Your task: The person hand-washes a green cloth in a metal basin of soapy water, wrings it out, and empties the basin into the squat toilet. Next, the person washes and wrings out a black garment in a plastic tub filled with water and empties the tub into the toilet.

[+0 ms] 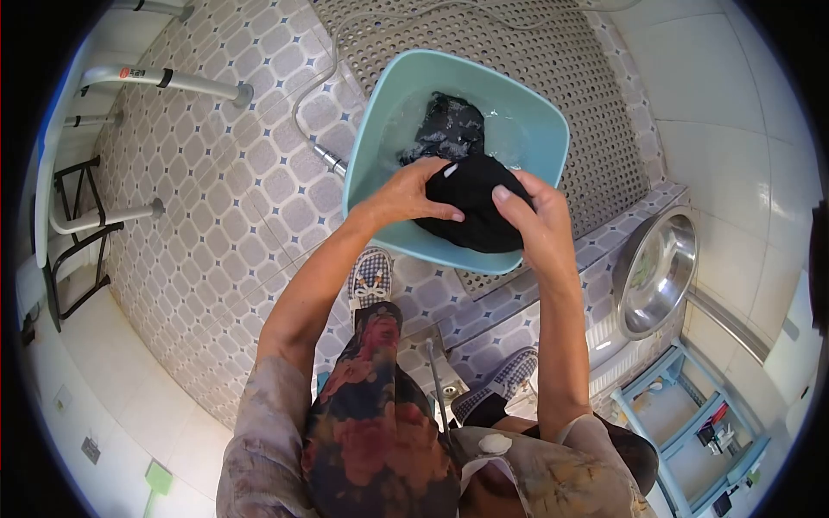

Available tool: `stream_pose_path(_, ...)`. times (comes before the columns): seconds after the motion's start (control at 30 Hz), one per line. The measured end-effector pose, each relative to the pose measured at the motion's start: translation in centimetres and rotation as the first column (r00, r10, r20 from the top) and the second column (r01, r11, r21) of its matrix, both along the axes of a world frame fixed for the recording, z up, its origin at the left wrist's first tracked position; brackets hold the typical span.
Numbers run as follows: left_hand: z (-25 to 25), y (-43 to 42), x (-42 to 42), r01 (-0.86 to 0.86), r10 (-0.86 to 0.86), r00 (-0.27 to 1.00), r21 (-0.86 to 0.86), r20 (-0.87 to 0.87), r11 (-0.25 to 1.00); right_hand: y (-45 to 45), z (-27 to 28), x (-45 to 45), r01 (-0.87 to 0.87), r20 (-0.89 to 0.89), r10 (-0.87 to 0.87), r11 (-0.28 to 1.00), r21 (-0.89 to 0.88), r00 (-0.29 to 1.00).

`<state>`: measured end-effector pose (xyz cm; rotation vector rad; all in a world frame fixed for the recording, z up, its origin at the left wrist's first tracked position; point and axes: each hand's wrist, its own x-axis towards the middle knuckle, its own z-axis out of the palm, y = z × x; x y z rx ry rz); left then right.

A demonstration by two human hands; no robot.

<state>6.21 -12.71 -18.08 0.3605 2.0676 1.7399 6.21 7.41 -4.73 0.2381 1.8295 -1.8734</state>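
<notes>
A light teal basin (pixel 384 112) stands on the floor with water in it. Wet dark cloth (pixel 451 125) lies partly under the water near the basin's middle. Above the basin's near side, a bunched black cloth (pixel 473 207) is held between both hands. My left hand (pixel 413 194) grips its left edge, with the thumb on top and the fingers behind. On the right side my right hand (pixel 537 216) pinches the cloth, thumb laid over it. A small white patch shows on the cloth near my left fingers.
A grey perforated mat (pixel 596 129) lies under and behind the basin. A shower head (pixel 328 160) with its hose rests left of the basin. At right are a metal bowl (pixel 635 293) and a blue rack (pixel 673 432). Metal rails (pixel 173 79) stand at left.
</notes>
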Motion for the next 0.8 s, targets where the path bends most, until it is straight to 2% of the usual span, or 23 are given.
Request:
stream_pose_path(0.07, -0.4, -0.4, 0.3, -0.089, 0.057, 0.953, -0.095, -0.298, 0.991, 0.4, 2.3, 0.6, -0.051, -0.017, 0.051, 0.999, 0.017, 0.999)
stream_pose_path(0.17, -2.3, -1.8, 0.3, -0.082, -0.027, 0.889, -0.217, -0.457, 0.973, 1.3, 5.8, 1.0, 0.026, -0.052, -0.036, 0.981, -0.193, 0.998)
stream_pose_path(0.27, -0.3, -1.0, 1.1, -0.144, 0.166, 0.976, 0.148, -0.145, 0.978, 1.7, 8.9, 1.5, 0.125, -0.088, -0.151, 0.960, -0.251, 0.985)
stream_pose_path(0.33, 2.9, -2.1, 1.2, -0.102, 0.043, 0.977, 0.281, 0.208, 0.954, 2.3, 9.9, 1.8, 0.179, -0.161, -0.223, 0.952, -0.247, 0.961)
stream_pose_path(0.37, 3.8, -2.7, 1.5, -0.098, -0.042, 0.927, 0.348, 0.372, 0.932, 3.2, 9.6, 1.9, 0.154, -0.167, -0.203, 0.952, -0.265, 0.965)
stream_pose_path(0.47, 3.6, -3.3, 2.7, -0.267, 0.040, 0.919, 0.546, 0.391, 0.794, 4.1, 9.9, 1.6, 0.161, -0.117, -0.201, 0.944, -0.288, 0.973)
stream_pose_path(0.5, 3.8, -3.1, 2.6, -0.349, 0.080, 0.886, 0.544, 0.456, 0.763, 4.0, 10.0, 1.4, 0.183, -0.076, -0.211, 0.942, -0.281, 0.974)
stream_pose_path(0.57, 4.2, -2.5, 2.0, -0.506, 0.154, 0.801, 0.518, 0.578, 0.690, 3.6, 8.6, -0.4, 0.203, 0.001, -0.206, 0.963, -0.178, 0.979)
stream_pose_path(0.67, 4.1, -2.2, 0.6, -0.654, 0.235, 0.629, 0.342, 0.741, 0.674, 4.6, 1.3, -2.6, 0.110, 0.071, -0.112, 0.993, 0.041, 0.991)
stream_pose_path(0.7, 2.7, -2.0, 0.3, -0.655, 0.300, 0.634, 0.287, 0.713, 0.699, 5.4, -1.6, -3.3, -0.035, 0.038, 0.024, 0.953, 0.302, 0.999)
stream_pose_path(0.73, 0.2, -1.8, 0.0, -0.611, 0.372, 0.678, 0.206, 0.634, 0.764, 5.9, -3.4, -3.9, -0.161, 0.042, 0.165, 0.825, 0.542, 0.985)
stream_pose_path(0.77, -2.5, -1.8, -0.2, -0.570, 0.430, 0.721, 0.113, 0.544, 0.814, 4.7, -3.7, -4.2, -0.212, 0.040, 0.283, 0.611, 0.762, 0.958)
stream_pose_path(0.8, -3.9, -1.7, -0.3, -0.531, 0.471, 0.761, 0.011, 0.446, 0.847, 3.6, -4.8, -4.0, -0.171, -0.009, 0.341, 0.493, 0.853, 0.940)
